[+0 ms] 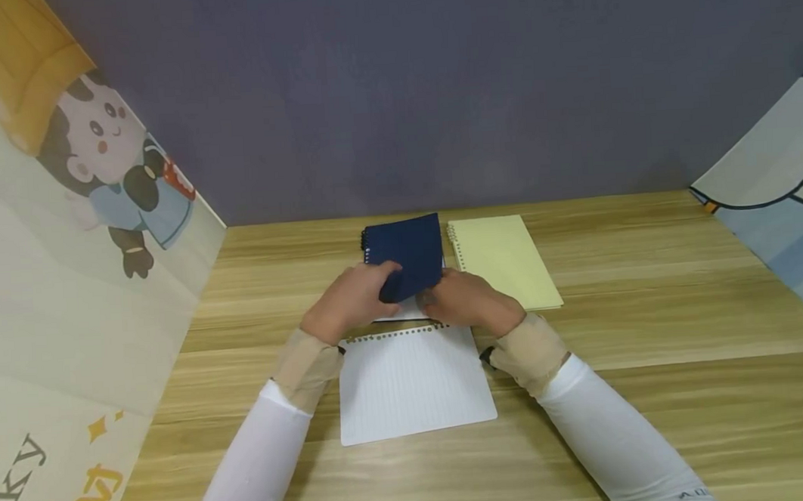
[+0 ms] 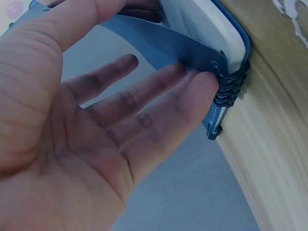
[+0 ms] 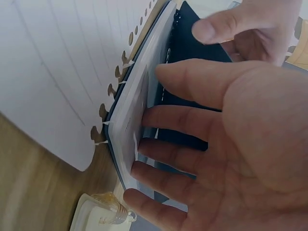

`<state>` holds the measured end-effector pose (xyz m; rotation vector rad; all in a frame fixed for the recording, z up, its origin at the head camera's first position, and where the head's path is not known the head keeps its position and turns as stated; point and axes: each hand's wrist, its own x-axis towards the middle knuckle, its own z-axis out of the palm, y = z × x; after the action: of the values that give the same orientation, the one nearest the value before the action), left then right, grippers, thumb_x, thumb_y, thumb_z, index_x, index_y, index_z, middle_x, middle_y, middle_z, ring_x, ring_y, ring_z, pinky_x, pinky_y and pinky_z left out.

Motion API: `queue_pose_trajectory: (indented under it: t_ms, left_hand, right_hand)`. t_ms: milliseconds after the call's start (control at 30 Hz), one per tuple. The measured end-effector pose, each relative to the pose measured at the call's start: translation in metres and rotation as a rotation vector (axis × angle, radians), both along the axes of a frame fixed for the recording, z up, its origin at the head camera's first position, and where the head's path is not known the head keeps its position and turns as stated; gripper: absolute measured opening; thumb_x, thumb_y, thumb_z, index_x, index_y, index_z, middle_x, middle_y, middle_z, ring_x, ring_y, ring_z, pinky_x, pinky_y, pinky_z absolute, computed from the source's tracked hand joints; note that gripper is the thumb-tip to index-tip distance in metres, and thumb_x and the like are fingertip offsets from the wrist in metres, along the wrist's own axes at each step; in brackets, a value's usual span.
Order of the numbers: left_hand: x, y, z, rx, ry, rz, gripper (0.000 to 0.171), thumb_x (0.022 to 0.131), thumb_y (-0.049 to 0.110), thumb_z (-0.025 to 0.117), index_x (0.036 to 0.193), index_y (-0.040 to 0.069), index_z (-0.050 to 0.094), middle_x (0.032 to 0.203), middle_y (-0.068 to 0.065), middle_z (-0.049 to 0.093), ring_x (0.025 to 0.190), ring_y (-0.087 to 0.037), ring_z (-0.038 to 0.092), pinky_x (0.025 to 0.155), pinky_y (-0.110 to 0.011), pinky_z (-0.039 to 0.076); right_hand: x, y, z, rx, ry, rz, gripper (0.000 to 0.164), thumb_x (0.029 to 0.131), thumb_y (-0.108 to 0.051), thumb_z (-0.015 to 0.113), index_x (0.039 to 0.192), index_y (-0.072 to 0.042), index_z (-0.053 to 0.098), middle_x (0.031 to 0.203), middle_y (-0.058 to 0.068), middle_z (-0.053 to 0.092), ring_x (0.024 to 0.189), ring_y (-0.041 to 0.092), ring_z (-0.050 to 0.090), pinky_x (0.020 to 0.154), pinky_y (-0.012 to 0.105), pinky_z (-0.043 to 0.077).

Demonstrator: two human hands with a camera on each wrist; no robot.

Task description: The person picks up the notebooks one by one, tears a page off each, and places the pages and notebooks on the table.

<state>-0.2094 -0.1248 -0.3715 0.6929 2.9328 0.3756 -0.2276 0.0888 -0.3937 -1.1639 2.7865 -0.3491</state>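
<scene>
Done: sheet (image 1: pixel 415 386) loose, nearside of navy notebook (image 1: pixel 419 272). Unfinished: cover (image 1: pixel 404 243) raised. Your right hand (image 1: pixel 468 296), straight-fingered, touches pages (image 3: pixel 126 108); left hand (image 1: pixel 349 298), grip indeterminable.

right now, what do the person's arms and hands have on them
The left hand and right hand wear no gloves. Tan wraps circle both wrists, each with a small dark piece at its inner edge. White sleeves cover the forearms; the right sleeve carries dark lettering, cut off by the frame.
</scene>
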Motion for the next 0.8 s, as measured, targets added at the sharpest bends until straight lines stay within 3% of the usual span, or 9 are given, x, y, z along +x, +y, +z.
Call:
queue_pose_trajectory:
  t_ms: [233, 467, 567, 633, 700, 800]
  left_hand:
    - [-0.001, 0.003, -0.003, -0.116, 0.022, -0.026, 0.070, 0.074, 0.043, 0.071, 0.133, 0.015, 0.045, 0.123, -0.002, 0.054, 0.105, -0.021, 0.054, 0.083, -0.032, 0.042]
    - [0.002, 0.004, -0.006, -0.110, 0.009, -0.021, 0.065, 0.070, 0.040, 0.075, 0.127, 0.015, 0.053, 0.124, -0.001, 0.054, 0.106, -0.020, 0.053, 0.083, -0.028, 0.041]
    - [0.002, 0.004, -0.008, -0.118, 0.029, -0.024, 0.061, 0.070, 0.039, 0.076, 0.123, 0.016, 0.057, 0.121, -0.002, 0.055, 0.106, -0.021, 0.053, 0.083, -0.030, 0.042]
    - [0.002, 0.004, -0.009, -0.130, 0.050, -0.023, 0.059, 0.069, 0.039, 0.076, 0.120, 0.017, 0.059, 0.119, -0.002, 0.056, 0.106, -0.022, 0.053, 0.082, -0.032, 0.043]
    - [0.001, 0.005, -0.010, -0.143, 0.069, -0.022, 0.058, 0.068, 0.039, 0.077, 0.119, 0.018, 0.060, 0.118, -0.003, 0.056, 0.106, -0.022, 0.053, 0.082, -0.033, 0.043]
    - [0.001, 0.005, -0.011, -0.163, 0.075, -0.011, 0.056, 0.068, 0.040, 0.076, 0.118, 0.019, 0.060, 0.119, -0.003, 0.055, 0.107, -0.024, 0.052, 0.081, -0.034, 0.044]
  right_hand:
    - [-0.003, 0.006, -0.001, -0.027, -0.088, 0.046, 0.059, 0.091, -0.033, 0.049, 0.145, -0.021, 0.028, 0.143, 0.006, 0.034, 0.124, 0.025, 0.038, 0.087, 0.034, 0.038]
    - [-0.004, 0.012, 0.007, 0.009, -0.190, 0.114, 0.067, 0.090, -0.036, 0.053, 0.147, -0.017, 0.022, 0.150, 0.008, 0.019, 0.133, 0.025, 0.026, 0.100, 0.033, 0.026]
    - [-0.003, 0.016, 0.015, 0.055, -0.212, 0.107, 0.045, 0.091, -0.038, 0.051, 0.126, -0.011, 0.053, 0.143, 0.012, 0.032, 0.122, 0.026, 0.039, 0.094, 0.031, 0.033]
    - [-0.004, 0.020, 0.020, 0.076, -0.221, 0.098, 0.034, 0.092, -0.039, 0.049, 0.105, -0.011, 0.062, 0.138, 0.014, 0.038, 0.120, 0.027, 0.042, 0.092, 0.031, 0.034]
    - [-0.006, 0.025, 0.024, 0.079, -0.230, 0.085, 0.030, 0.093, -0.037, 0.048, 0.083, -0.012, 0.061, 0.123, 0.014, 0.049, 0.106, 0.027, 0.049, 0.084, 0.032, 0.038]
    - [-0.013, 0.035, 0.027, 0.023, -0.236, 0.055, 0.029, 0.094, -0.032, 0.047, 0.102, -0.008, 0.062, 0.126, 0.015, 0.048, 0.114, 0.029, 0.046, 0.090, 0.035, 0.036]
